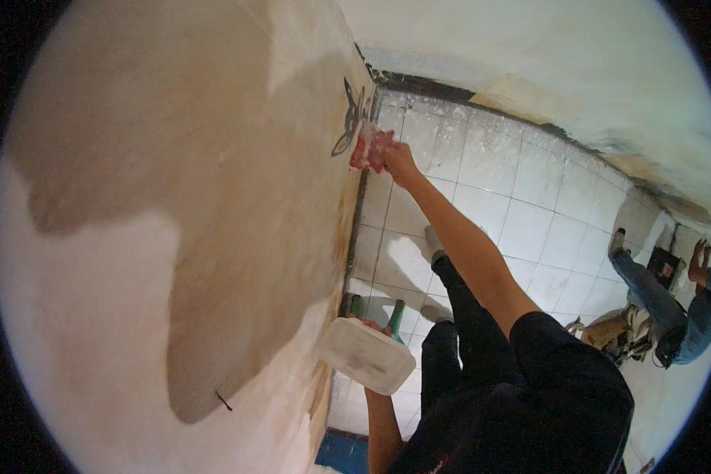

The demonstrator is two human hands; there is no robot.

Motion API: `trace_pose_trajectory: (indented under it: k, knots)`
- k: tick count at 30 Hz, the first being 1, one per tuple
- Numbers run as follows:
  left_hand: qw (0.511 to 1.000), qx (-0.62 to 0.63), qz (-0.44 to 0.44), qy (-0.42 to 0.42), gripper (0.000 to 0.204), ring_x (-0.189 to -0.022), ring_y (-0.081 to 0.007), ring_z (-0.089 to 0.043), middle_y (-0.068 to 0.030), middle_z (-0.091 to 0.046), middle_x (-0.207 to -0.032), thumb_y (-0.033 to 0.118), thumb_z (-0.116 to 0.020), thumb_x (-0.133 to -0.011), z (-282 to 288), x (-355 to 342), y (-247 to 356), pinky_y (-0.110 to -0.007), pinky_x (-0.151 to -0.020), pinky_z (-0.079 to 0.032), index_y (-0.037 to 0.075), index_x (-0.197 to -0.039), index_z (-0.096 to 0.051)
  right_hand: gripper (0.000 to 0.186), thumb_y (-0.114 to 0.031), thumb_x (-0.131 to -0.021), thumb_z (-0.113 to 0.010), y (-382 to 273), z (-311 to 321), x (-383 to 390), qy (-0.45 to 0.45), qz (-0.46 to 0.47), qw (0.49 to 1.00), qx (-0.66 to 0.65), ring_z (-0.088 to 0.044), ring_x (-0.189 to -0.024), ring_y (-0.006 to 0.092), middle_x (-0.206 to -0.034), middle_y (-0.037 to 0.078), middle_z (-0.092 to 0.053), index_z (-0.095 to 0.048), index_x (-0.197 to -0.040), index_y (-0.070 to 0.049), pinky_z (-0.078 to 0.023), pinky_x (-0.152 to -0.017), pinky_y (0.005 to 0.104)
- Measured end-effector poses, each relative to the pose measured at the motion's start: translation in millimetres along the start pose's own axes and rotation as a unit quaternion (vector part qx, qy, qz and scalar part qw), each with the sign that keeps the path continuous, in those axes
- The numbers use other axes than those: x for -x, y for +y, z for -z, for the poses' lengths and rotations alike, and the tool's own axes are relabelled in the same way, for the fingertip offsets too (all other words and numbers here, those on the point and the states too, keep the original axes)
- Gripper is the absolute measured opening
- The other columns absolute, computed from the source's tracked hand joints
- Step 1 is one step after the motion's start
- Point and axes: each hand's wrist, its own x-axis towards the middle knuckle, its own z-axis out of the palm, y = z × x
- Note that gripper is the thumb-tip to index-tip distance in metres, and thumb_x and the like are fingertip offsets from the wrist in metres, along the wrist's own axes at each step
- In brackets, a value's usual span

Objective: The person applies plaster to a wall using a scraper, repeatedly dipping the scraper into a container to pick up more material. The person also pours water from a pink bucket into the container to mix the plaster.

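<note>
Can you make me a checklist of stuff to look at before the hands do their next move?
1. Left hand has hold of the pale board: ok, fingers show at its edge.
2. Right hand has hold of the red-and-white thing: ok.
3. Red-and-white thing touches the wall: cannot tell, it overlaps the wall's edge from this view.
4. Wall has no dark marks: not ok, leaf-shaped marks are right by the red-and-white thing.
5. Floor tiles are spotless: not ok, whitish specks show near the corner.
6. Other person is away from both hands: ok, off to the right.
</note>
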Motion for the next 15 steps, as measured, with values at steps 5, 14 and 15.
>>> trace_pose_trajectory:
  k: [5,14,15]
  knots:
    - [0.999,-0.017,-0.015,0.037,0.058,-0.125,-0.0261,-0.047,-0.0129,-0.049,-0.135,0.050,-0.040,-0.095,-3.4,-7.1,-3.4,-0.051,-0.112,-0.025,0.017,-0.142,-0.037,0.020,-0.013,-0.083,-0.061,-9.5,-68.6,-52.2,-0.001,0.030,0.998,0.058,-0.054,-0.053,0.0155,-0.063,0.008,-0.060,-0.060,-0.070,0.003,-0.041,-0.047,0.0317]
    - [0.999,-0.023,0.014,0.030,0.054,-0.130,-0.0245,-0.043,-0.0131,-0.047,-0.137,0.043,-0.037,-0.098,-1.9,-17.9,-0.8,-0.051,-0.115,-0.017,0.020,-0.146,-0.032,0.019,-0.006,-0.084,-0.059,-126.5,-105.4,-49.2,-0.046,0.084,0.957,0.274,-0.063,-0.062,0.0172,-0.070,0.012,-0.065,-0.066,-0.079,0.011,-0.051,-0.056,0.0335]
    - [0.999,-0.019,0.009,0.034,0.054,-0.130,-0.0245,-0.043,-0.0131,-0.047,-0.137,0.043,-0.037,-0.098,-2.8,-16.0,0.3,-0.051,-0.115,-0.017,0.020,-0.146,-0.032,0.019,-0.005,-0.085,-0.057,-138.2,-116.5,-30.2,-0.087,0.038,0.991,0.096,-0.064,-0.064,0.0189,-0.073,0.013,-0.065,-0.065,-0.081,0.011,-0.051,-0.056,0.0338]
